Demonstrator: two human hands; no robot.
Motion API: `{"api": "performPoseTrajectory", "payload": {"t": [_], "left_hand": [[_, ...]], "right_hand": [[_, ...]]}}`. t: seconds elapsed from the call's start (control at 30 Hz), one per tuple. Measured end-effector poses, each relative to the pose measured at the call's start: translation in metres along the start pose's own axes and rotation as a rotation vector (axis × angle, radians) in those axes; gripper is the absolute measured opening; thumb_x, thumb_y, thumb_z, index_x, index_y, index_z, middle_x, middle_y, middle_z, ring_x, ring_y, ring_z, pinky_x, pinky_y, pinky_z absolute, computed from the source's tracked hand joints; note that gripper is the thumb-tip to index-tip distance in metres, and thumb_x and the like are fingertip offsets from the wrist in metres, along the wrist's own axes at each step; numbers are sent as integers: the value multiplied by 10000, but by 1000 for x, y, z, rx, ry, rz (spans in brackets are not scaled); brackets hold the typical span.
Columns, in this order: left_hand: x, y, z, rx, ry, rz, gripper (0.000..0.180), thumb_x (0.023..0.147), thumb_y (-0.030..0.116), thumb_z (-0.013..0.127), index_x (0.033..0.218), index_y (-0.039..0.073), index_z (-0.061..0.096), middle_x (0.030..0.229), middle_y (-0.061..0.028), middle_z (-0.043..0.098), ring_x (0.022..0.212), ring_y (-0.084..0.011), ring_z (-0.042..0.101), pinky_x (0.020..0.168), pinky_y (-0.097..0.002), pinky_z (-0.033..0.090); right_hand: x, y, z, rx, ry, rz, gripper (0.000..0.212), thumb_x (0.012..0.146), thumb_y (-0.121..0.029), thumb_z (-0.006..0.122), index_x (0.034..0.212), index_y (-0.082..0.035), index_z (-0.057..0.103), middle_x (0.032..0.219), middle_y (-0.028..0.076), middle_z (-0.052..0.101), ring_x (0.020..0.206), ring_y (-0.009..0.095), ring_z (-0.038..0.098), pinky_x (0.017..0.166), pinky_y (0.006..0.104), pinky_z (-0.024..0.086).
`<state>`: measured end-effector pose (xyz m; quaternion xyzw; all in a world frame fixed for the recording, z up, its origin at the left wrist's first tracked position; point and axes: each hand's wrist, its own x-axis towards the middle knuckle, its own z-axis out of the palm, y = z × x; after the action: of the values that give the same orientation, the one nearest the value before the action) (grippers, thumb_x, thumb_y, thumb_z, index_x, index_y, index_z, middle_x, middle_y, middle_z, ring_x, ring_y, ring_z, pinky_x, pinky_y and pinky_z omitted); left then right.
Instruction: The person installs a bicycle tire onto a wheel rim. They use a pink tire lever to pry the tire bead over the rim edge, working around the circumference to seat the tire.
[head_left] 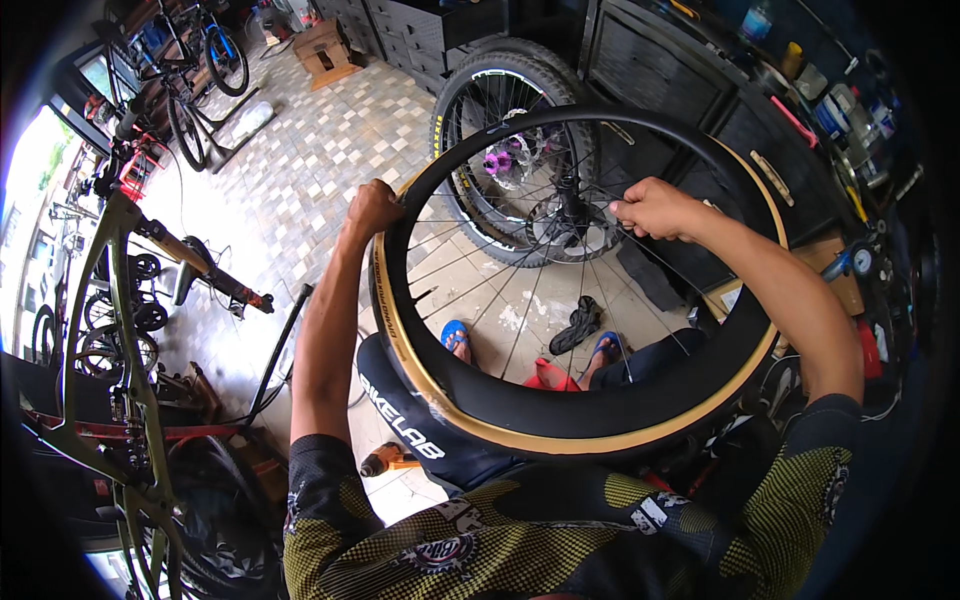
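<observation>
A bicycle wheel (560,398) with a deep black rim stands tilted in front of me, its lower side against my lap. Its tyre (520,440) has a tan sidewall and sits around the rim. My left hand (375,208) is closed over the tyre and rim at the wheel's left side. Inside the wheel's circle, my right hand (658,208) is closed in a pinch among the spokes, close to the hub (568,200). What its fingertips hold is too small to tell. A valve stem (425,294) sticks inward from the rim at the left.
Wheels with knobbly tyres (455,110) lean against dark cabinets (650,60) beyond my wheel. A green bike frame (75,330) stands on the left. Tools and bottles (840,110) crowd the bench at right. An orange-handled tool (385,460) and a dark cloth (577,325) lie on the floor.
</observation>
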<state>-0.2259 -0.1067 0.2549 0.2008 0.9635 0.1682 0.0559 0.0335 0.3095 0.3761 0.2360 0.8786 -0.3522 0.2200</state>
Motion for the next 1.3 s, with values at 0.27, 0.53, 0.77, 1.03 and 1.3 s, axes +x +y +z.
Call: {"api": "performPoseTrajectory", "payload": {"t": [0.27,0.53,0.77,1.03,1.3], "left_hand": [[-16,-67,-53,-290,26,-58,405,877,284,791,1126,-35,788,1025,-207,799,842,-272,786,778,-368,634],[-84,-135,-68,-1060,13,-533,525,1015,450,735,1121,-64,720,985,-120,710,647,-148,630,531,-281,503],[-167,-138,-98,-1285,145,-557,512,1051,441,686,1180,-54,704,924,-98,721,599,-147,638,515,-282,525],[-210,-90,-148,-976,217,-483,538,1061,485,651,1081,-48,725,789,-53,693,568,-117,636,480,-260,499],[-142,-65,-186,-195,353,-369,846,1015,677,567,833,-139,691,685,-211,643,662,-266,637,678,-472,500]], "right_hand": [[-3,-43,21,86,-93,16,427,1052,-464,649,905,-63,666,666,-2,574,472,75,424,395,281,282],[30,-59,77,265,-114,-50,480,1028,-518,685,919,-51,698,706,3,618,518,88,485,419,290,319],[73,-55,169,548,-14,-246,342,1056,-378,693,946,-56,723,798,-1,661,655,78,529,592,284,440],[41,-82,243,703,208,-380,217,1099,-224,607,1089,-73,763,735,-58,567,656,66,470,612,281,412],[13,-110,293,1019,384,-423,192,1087,-68,573,1212,-95,717,756,-71,523,647,38,401,571,259,342]]}}
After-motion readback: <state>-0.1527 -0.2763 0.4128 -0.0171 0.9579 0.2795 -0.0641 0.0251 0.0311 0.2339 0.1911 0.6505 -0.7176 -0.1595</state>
